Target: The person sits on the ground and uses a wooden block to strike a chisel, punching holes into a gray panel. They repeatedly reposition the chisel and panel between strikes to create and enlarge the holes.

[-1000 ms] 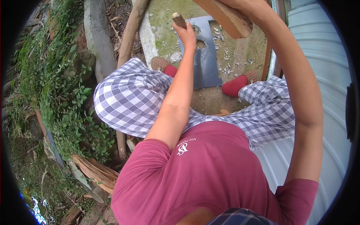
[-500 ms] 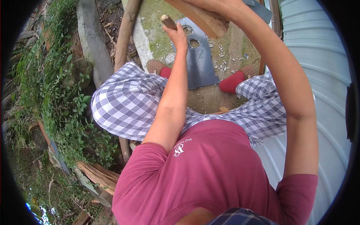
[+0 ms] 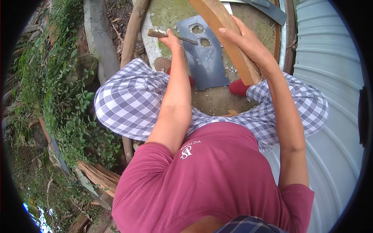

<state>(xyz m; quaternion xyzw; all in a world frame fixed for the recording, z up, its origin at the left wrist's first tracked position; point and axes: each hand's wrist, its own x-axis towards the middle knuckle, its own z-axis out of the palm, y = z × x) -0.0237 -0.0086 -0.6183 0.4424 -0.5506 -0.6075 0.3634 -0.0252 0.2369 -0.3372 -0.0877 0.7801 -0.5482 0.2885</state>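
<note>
My left hand (image 3: 171,41) is closed around a chisel-like tool (image 3: 156,33) with a worn wooden handle and a thin metal shaft. The shaft points right, its end overlapping the dark grey sheet (image 3: 206,72) close to the lower of two ragged holes. That sheet lies on the ground between my feet, dented around the holes. My right hand (image 3: 248,44) grips a thick piece of wood (image 3: 223,27) along its side, fingers over the far edge and thumb on top. The wood is held up over the right side of the sheet and runs out of view at the top.
Corrugated light metal panels (image 3: 330,77) line the right side. A wooden pole (image 3: 130,42) and a concrete strip (image 3: 95,42) run along the left, with green plants (image 3: 58,101) beyond. Another grey piece (image 3: 270,11) lies at the top right. Split wood (image 3: 97,176) sits lower left.
My right hand has brought the wood down and nearer to my body. My left hand has shifted left, and the tool has tipped over so its handle points left and its shaft shows.
</note>
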